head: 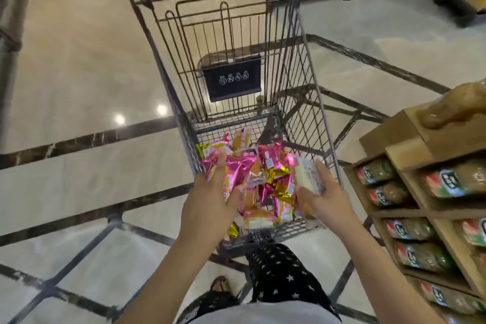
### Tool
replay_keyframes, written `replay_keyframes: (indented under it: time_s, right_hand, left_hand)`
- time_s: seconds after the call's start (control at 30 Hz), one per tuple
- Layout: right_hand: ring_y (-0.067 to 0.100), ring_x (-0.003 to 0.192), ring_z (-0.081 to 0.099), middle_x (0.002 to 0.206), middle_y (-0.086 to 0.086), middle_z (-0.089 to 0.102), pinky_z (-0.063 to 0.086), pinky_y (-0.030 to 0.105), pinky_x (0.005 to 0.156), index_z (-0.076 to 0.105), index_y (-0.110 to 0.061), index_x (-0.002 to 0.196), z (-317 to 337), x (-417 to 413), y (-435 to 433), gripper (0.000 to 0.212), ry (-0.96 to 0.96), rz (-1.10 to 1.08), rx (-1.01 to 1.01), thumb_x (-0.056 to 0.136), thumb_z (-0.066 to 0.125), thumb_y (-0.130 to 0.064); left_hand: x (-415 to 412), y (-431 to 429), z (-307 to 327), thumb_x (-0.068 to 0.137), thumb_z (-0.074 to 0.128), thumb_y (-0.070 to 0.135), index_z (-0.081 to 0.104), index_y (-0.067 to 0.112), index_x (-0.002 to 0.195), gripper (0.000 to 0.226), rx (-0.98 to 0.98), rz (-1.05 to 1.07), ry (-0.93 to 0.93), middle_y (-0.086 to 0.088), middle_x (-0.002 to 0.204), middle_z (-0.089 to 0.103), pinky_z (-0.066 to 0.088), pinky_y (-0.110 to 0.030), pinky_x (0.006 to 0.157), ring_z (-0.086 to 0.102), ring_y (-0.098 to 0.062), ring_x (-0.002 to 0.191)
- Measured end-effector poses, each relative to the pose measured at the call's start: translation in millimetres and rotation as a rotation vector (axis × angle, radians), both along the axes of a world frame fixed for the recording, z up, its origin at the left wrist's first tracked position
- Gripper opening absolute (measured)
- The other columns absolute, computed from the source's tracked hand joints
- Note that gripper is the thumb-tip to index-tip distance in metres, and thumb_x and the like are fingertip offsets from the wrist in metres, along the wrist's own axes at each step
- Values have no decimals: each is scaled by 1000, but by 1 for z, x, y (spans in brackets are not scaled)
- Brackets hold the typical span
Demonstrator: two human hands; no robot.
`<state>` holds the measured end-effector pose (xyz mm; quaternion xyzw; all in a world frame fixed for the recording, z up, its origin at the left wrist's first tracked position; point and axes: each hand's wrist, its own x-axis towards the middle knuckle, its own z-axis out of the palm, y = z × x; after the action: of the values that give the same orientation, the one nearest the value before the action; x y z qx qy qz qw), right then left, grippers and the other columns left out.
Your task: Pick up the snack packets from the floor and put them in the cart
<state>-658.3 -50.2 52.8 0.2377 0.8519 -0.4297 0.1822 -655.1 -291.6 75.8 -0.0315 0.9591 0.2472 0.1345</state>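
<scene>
from my remote seat, the biggest thing on screen is the pale tiled floor [79, 60], crossed by dark stripes. on it stands the wire cart [236, 34], seen from above, with a black placard [232, 77] on its far wall. to the right is a wooden shelf [410, 155] stacked with green-labelled bags. the snack packets [265, 187], pink, gold and orange, lie heaped in the near end of the cart basket. both hands reach into the basket over the heap. my left hand [207, 200] has its fingers straight, laid flat against a pink packet on the heap's left side; i see no closed grasp there. my right hand [328, 194] has fingers curled round a white packet [306, 175], holding it just above the heap's right edge, inside the cart.
</scene>
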Motion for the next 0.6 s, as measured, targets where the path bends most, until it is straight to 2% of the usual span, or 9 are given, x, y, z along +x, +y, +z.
replay_keyframes:
  time_s: [0.2,0.37,0.43,0.5,0.6]
  right_hand:
    - [32,105,59,129,14,56,48,34,85,14,-35,154,-41,-82,32,81,-124,139,124,89,61,-45]
    - [40,114,52,130,22,46,46,40,95,12,-33,154,-75,-119,30,80,-231,273,223,90,54,-55]
    - [42,120,47,137,24,40,44,47,101,13,-33,154,-82,-123,28,81,-250,291,229,88,52,-59]
    - [43,128,39,142,25,35,38,49,106,14,-30,154,-86,-121,26,82,-258,327,278,88,53,-58]
    - [43,129,37,142,25,35,39,49,105,13,-27,154,-82,-111,23,82,-242,334,337,89,56,-53]
  left_hand:
    - [-84,31,-43,97,42,56,-2,38,157,75,-80,73,-135,-21,137,44,51,-42,89,55,-38,116]
    - [-118,40,-75,96,42,58,-3,34,157,80,-76,137,-174,-21,139,42,48,-44,96,51,-37,121]
    - [-123,41,-83,92,39,67,-10,30,156,89,-149,109,-193,-24,145,37,41,-47,104,41,-38,132]
    - [-125,40,-87,88,35,74,-12,27,156,95,-208,76,-217,-27,155,24,28,-53,115,24,-39,144]
    - [-119,36,-86,92,37,70,-9,25,157,91,-183,39,-199,-25,161,9,16,-50,121,8,-38,149]
